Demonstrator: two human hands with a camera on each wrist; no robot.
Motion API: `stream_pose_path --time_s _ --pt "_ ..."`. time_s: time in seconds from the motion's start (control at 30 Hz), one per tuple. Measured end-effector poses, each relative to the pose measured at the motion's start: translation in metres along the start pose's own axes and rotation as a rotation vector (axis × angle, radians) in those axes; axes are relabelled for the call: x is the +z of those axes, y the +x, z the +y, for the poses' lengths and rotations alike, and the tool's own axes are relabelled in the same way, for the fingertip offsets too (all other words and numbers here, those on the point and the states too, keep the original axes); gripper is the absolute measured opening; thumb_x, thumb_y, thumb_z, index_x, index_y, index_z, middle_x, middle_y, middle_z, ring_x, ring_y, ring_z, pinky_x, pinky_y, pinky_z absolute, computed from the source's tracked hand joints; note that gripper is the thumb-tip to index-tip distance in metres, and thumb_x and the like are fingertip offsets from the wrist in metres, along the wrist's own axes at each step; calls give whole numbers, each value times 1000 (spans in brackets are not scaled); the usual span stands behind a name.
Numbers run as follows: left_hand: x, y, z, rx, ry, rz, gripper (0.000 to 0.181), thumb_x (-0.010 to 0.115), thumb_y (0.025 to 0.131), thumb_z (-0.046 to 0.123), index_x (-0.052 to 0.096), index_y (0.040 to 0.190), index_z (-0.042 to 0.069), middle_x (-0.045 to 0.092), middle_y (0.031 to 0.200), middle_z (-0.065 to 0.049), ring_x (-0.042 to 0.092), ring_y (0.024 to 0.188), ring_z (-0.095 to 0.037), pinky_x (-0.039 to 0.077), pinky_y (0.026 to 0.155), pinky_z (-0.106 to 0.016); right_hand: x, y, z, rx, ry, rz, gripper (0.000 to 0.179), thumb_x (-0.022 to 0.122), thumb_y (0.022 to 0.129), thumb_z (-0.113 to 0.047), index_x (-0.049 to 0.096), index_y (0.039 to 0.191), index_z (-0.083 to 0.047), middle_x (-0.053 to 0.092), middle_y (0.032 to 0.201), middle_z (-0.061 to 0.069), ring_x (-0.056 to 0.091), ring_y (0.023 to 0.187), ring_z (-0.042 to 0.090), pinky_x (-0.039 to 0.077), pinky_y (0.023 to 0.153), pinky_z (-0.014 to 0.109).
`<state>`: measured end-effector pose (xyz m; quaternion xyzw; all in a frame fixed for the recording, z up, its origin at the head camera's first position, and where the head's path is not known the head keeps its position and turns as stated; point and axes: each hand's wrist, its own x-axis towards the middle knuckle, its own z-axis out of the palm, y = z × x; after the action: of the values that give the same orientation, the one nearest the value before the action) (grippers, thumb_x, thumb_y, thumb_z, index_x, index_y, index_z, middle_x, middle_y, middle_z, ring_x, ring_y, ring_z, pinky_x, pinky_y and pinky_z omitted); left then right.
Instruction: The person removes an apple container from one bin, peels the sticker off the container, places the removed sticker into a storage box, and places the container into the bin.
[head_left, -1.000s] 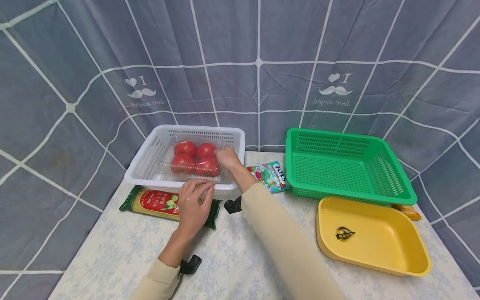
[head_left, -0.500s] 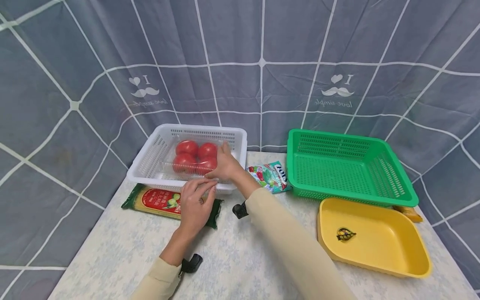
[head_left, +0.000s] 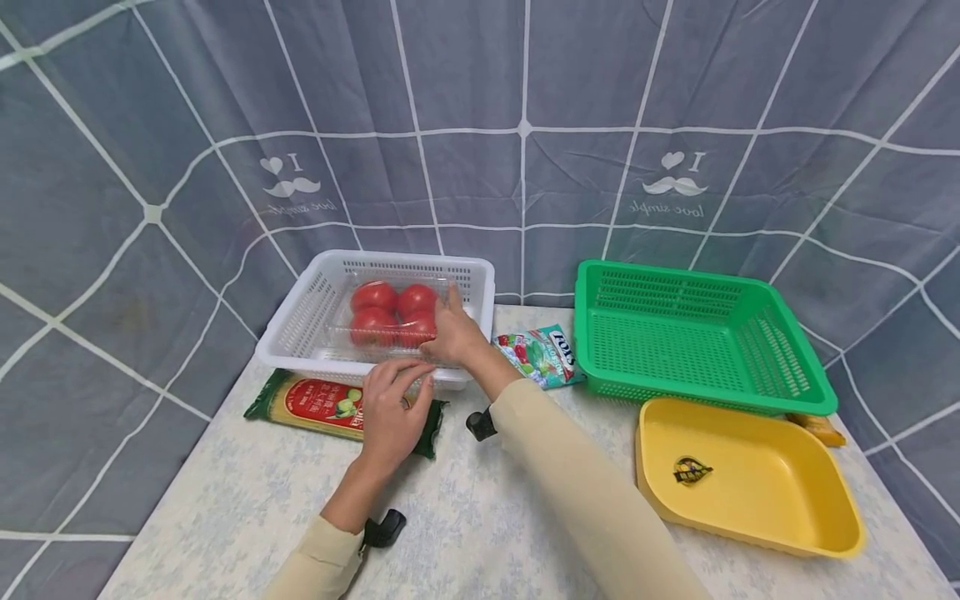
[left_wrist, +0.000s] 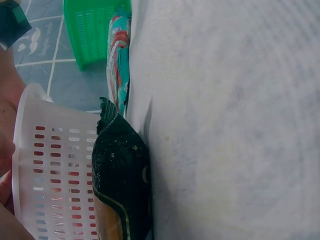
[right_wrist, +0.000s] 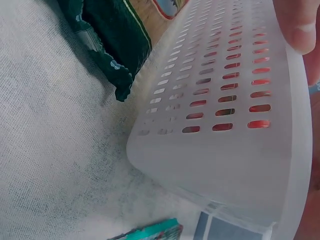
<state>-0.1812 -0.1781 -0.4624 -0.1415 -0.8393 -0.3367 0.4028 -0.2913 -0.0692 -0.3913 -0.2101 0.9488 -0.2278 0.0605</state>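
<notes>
A clear plastic pack of red tomatoes point(head_left: 373, 325) sits inside the white basket point(head_left: 288, 321) at the back left. My right hand point(head_left: 459, 335) reaches over the basket's front right and grips the pack's right end, thumb toward the front and fingers toward the back. Its fingertips are partly hidden. My left hand point(head_left: 392, 414) holds the basket's front rim, with the thumb tip outside the wall in the right wrist view. Under that hand lies a bag of spaghetti point(head_left: 315, 404), along the basket's front; its dark green end point(left_wrist: 120, 165) shows in the left wrist view.
A teal candy bag point(head_left: 542, 357) lies between the white basket and a green basket point(head_left: 675, 333). In front of the green one stands a yellow tray point(head_left: 750, 483), with a small yellow packet point(head_left: 821, 430) partly hidden behind it. A grey curtain point(head_left: 465, 183) hangs behind.
My right hand has turned and spread at the pack's right end, so its thumb now shows toward the front. The left hand stays at the rim. The view shifted slightly.
</notes>
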Motion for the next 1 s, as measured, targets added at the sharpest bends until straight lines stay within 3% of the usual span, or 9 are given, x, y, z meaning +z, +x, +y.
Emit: stream_pose_path --time_s 0.23,0.4,0.57,0.73,0.83,1.0 --pt "0 1 -5 12 -1 -8 21 65 83 8 75 101 10 66 105 -4 55 103 -28 36 90 -48 -5 -1 2 -17 6 2 91 71 85 -36 20 151 -1 -3 159 16 45 127 33 45 94 37" --pt "-5 2 -8 9 -3 -53 24 63 82 4 75 103 10 65 108 -4 54 104 -27 35 92 -50 -15 -5 10 -71 68 43 82 66 89 -35 24 150 -1 20 154 21 36 134 34 36 104 43" --pt "-13 10 -8 -11 2 -141 23 64 85 8 73 106 11 64 111 -2 54 107 -25 34 94 -50 -33 -15 25 -121 30 131 64 61 92 -36 41 145 -6 43 142 14 45 127 29 39 100 43" --pt "-23 21 -8 7 49 -178 23 66 83 9 71 106 8 65 110 -5 57 104 -28 39 91 -48 -50 -35 40 -168 -16 158 51 57 93 -41 57 134 -11 54 131 8 55 114 24 46 90 43" --pt "-26 28 -5 20 92 -217 31 66 83 12 67 113 6 64 115 -7 57 109 -27 37 99 -47 -56 -53 54 -197 -41 173 46 57 93 -41 61 128 -11 58 125 6 58 106 21 48 84 41" --pt "-29 36 -2 58 180 -333 49 65 85 30 58 128 8 56 131 -10 47 125 -27 24 109 -50 -62 -86 82 -264 -141 216 53 59 89 -44 58 132 -12 59 128 6 54 115 24 46 89 46"
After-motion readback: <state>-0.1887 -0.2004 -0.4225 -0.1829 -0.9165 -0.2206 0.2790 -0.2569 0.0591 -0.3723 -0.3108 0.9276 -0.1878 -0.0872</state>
